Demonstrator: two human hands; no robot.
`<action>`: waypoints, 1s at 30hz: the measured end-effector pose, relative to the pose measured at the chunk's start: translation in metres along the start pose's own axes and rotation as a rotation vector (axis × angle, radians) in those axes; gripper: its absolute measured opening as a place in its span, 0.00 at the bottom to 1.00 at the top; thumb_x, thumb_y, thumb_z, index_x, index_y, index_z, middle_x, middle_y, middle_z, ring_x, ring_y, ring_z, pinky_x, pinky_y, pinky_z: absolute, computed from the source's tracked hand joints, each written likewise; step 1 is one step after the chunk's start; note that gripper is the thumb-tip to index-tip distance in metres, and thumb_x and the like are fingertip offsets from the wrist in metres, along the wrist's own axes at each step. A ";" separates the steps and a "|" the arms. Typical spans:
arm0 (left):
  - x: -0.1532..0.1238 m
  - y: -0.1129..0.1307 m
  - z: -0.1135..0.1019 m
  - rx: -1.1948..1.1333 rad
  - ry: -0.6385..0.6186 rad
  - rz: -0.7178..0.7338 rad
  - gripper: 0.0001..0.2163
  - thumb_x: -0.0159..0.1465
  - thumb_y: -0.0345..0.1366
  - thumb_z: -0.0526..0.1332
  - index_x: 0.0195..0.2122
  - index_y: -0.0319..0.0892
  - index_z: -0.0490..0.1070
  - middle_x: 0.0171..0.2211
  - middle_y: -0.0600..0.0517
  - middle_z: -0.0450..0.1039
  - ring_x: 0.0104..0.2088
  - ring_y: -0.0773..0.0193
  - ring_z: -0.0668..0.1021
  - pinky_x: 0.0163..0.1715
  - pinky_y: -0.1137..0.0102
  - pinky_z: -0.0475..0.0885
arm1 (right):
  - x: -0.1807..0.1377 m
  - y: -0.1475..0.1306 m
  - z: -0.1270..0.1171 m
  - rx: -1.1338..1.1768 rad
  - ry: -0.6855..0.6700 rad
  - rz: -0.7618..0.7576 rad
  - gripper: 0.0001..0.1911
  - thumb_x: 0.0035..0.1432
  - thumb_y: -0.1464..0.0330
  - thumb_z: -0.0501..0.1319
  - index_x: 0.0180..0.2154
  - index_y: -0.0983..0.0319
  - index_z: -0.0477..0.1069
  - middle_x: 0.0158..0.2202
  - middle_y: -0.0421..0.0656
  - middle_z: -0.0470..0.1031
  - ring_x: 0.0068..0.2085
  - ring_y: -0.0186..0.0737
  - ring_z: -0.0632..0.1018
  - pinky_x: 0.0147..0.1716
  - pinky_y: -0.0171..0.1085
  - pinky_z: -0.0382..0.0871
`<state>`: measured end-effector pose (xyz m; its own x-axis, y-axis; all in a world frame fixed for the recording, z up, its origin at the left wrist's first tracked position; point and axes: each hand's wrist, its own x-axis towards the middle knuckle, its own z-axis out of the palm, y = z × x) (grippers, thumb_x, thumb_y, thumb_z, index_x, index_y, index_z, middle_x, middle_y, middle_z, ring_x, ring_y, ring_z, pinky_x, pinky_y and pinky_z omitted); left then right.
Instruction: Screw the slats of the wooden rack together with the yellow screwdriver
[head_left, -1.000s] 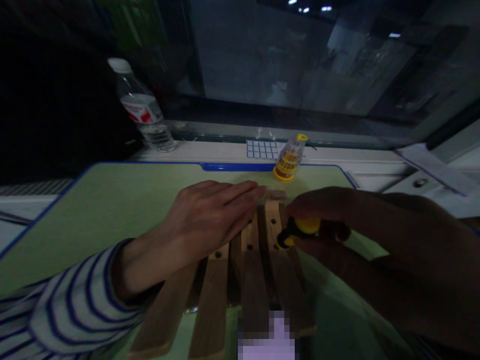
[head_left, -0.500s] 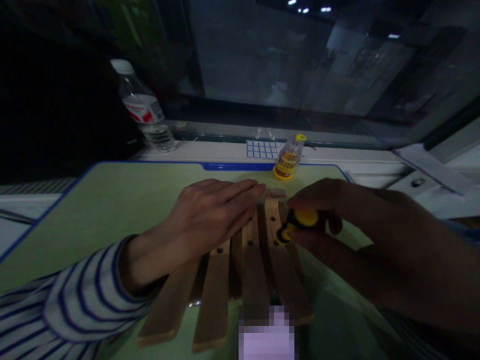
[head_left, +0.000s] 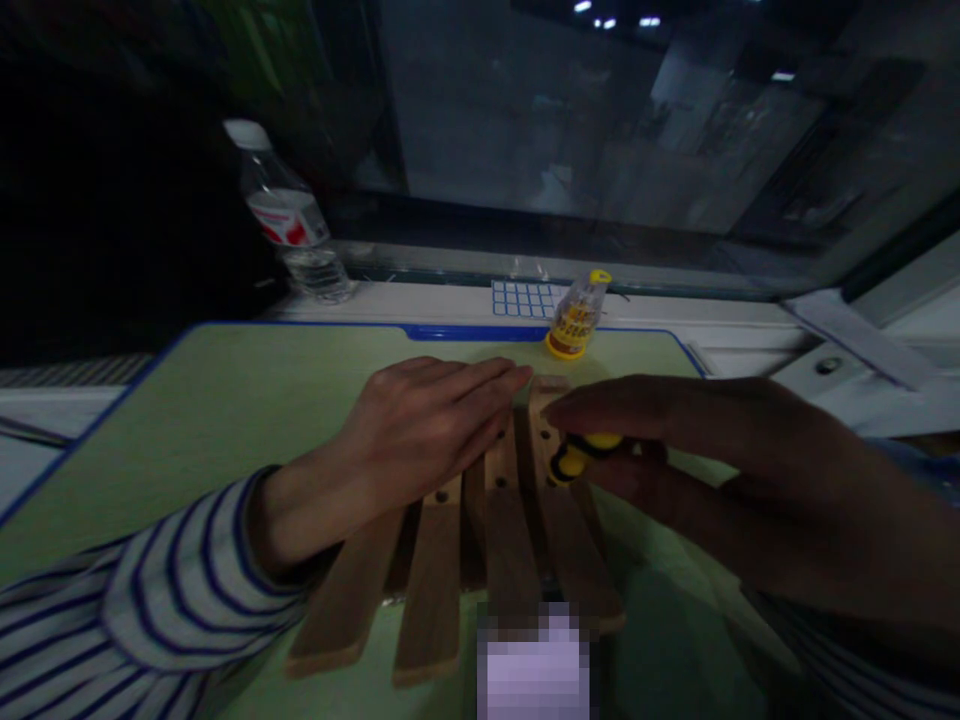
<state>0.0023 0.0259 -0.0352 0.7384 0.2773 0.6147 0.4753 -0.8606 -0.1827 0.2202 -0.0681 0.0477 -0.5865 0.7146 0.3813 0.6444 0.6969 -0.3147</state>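
Observation:
Several wooden slats [head_left: 510,540] with drilled holes lie side by side on a green mat [head_left: 225,410]. My left hand [head_left: 420,430] lies flat on the far ends of the left slats, fingers stretched out and pressing down. My right hand [head_left: 697,450] is closed round a short yellow-and-black screwdriver [head_left: 577,458]. The tool's tip points down at a hole in the rightmost slat [head_left: 559,500]. My right hand is in shadow and its fingers partly hide the handle.
A small yellow-capped jar [head_left: 576,315] stands at the mat's far edge, next to a blue grid card [head_left: 525,298]. A clear water bottle [head_left: 289,215] stands at the back left by a dark window. Papers [head_left: 855,335] lie at the right.
My right hand has turned on the screwdriver, its fingers reaching further left over the handle. The slats and my left hand have barely shifted.

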 end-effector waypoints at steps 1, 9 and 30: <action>0.000 0.000 0.000 -0.002 -0.015 -0.009 0.14 0.68 0.36 0.54 0.52 0.40 0.69 0.48 0.49 0.76 0.39 0.59 0.81 0.38 0.64 0.76 | -0.001 -0.001 -0.001 -0.020 -0.017 0.008 0.16 0.64 0.70 0.55 0.54 0.58 0.67 0.53 0.30 0.75 0.51 0.20 0.74 0.54 0.14 0.56; -0.001 0.001 0.001 0.038 -0.006 0.000 0.14 0.68 0.37 0.55 0.52 0.41 0.69 0.48 0.50 0.76 0.40 0.60 0.80 0.37 0.64 0.76 | 0.000 -0.002 -0.007 -0.069 0.019 0.004 0.13 0.65 0.71 0.54 0.49 0.58 0.71 0.49 0.31 0.78 0.48 0.18 0.76 0.51 0.11 0.53; -0.001 0.001 0.000 0.051 -0.057 -0.003 0.14 0.68 0.36 0.55 0.53 0.40 0.69 0.49 0.49 0.76 0.40 0.58 0.80 0.38 0.63 0.76 | 0.003 -0.001 -0.004 0.012 0.009 0.111 0.11 0.63 0.68 0.58 0.47 0.58 0.70 0.41 0.35 0.79 0.39 0.30 0.80 0.43 0.27 0.72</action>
<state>0.0023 0.0243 -0.0356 0.7624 0.3047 0.5709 0.5001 -0.8373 -0.2209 0.2201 -0.0669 0.0525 -0.5072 0.7871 0.3511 0.6996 0.6139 -0.3655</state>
